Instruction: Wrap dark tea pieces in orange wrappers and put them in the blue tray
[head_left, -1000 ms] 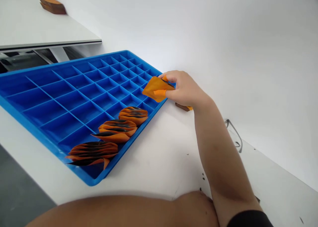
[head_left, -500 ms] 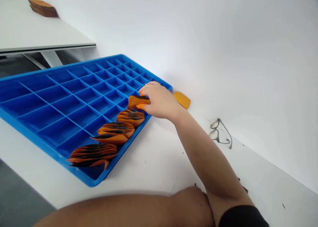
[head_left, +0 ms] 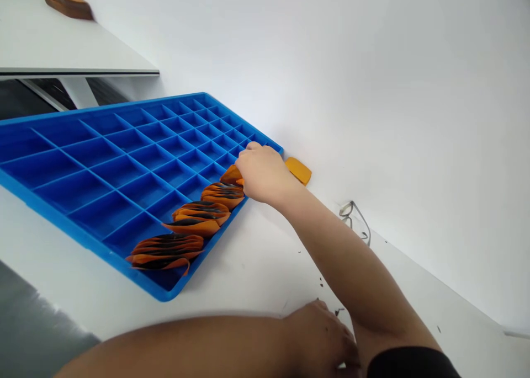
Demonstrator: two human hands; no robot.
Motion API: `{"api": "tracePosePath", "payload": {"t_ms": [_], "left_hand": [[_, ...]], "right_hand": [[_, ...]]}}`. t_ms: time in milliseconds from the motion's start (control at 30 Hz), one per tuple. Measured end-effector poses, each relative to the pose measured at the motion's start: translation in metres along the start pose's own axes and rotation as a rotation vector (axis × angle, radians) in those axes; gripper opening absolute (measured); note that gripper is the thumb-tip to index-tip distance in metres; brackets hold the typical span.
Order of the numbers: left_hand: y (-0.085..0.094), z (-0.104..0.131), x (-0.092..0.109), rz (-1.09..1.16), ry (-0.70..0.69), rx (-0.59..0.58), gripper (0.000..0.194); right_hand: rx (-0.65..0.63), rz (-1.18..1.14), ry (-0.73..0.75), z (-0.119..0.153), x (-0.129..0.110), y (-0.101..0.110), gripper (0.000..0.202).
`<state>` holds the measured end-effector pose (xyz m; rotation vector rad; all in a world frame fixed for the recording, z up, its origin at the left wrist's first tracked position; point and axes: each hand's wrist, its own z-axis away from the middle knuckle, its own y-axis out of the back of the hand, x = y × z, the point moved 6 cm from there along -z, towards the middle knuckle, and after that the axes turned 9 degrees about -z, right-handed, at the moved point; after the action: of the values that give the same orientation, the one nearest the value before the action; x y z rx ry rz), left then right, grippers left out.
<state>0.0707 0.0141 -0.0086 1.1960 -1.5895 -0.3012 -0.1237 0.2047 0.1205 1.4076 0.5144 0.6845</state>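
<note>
My right hand (head_left: 265, 171) reaches over the near edge of a blue divided tray (head_left: 93, 244). Its fingers are closed on an orange and black bundle (head_left: 231, 175), mostly covered by the hand, in a compartment of the near row. Beside it in that row stand more fanned bundles of thin orange and black sheets: one small (head_left: 222, 195), one in the middle (head_left: 199, 218), one in the corner compartment (head_left: 168, 251). My left hand (head_left: 323, 336) is low in view over the white table, fingers bent and partly hidden by the right arm; what it holds, if anything, cannot be made out.
A yellow-orange piece (head_left: 298, 170) lies by the wall beyond the tray's right end. Eyeglasses (head_left: 351, 215) rest on the table (head_left: 256, 256), right of my forearm. Small dark scraps lie near my left hand. A brown-orange stack (head_left: 66, 1) sits on another white surface, upper left.
My right hand has lowered over the bundle, hiding more of it. The left hand shows more of its bent fingers. The view has shifted slightly, so the tray's near corner appears further right.
</note>
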Motion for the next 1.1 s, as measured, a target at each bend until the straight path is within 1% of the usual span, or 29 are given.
{"api": "tracePosePath", "payload": {"t_ms": [100, 167, 300, 367, 467, 567, 667, 767, 833, 933, 1033, 1100], "left_hand": [[0.002, -0.002, 0.002, -0.027, 0.015, -0.081, 0.029], [0.004, -0.004, 0.003, -0.033, 0.014, -0.107, 0.030], [0.006, -0.004, 0.005, -0.027, -0.004, -0.086, 0.034], [0.007, -0.003, 0.005, -0.036, -0.004, -0.058, 0.033], [0.007, -0.001, 0.005, -0.046, -0.010, -0.046, 0.029], [0.006, -0.002, 0.006, -0.058, -0.008, -0.096, 0.029], [0.006, -0.002, 0.007, -0.059, 0.014, -0.110, 0.031], [0.004, -0.001, 0.007, -0.029, 0.019, -0.074, 0.026], [0.001, 0.000, 0.006, -0.021, 0.022, -0.064, 0.024], [-0.004, 0.000, 0.005, -0.028, 0.028, -0.061, 0.024], [-0.004, 0.000, 0.004, -0.016, 0.026, -0.027, 0.022], [-0.005, 0.001, 0.003, -0.012, 0.025, -0.016, 0.025]], "right_hand": [[-0.042, -0.009, 0.005, -0.005, 0.000, -0.002, 0.011], [-0.070, -0.029, 0.012, -0.008, 0.001, -0.004, 0.013], [-0.109, -0.101, 0.022, -0.011, 0.005, -0.008, 0.023], [-0.125, -0.157, 0.032, -0.010, 0.009, -0.009, 0.025], [-0.146, -0.219, 0.056, -0.006, 0.017, -0.008, 0.022], [-0.111, -0.193, 0.036, 0.001, 0.020, -0.005, 0.016], [-0.077, -0.115, 0.046, 0.005, 0.010, -0.005, 0.018], [-0.085, -0.058, 0.095, 0.004, -0.005, -0.009, 0.024], [-0.103, -0.062, 0.118, 0.000, -0.008, -0.012, 0.025], [-0.133, -0.125, 0.134, -0.008, -0.001, -0.015, 0.021], [-0.143, -0.234, 0.133, -0.014, 0.016, -0.022, 0.016], [-0.138, -0.312, 0.143, -0.016, 0.026, -0.029, 0.014]]}}
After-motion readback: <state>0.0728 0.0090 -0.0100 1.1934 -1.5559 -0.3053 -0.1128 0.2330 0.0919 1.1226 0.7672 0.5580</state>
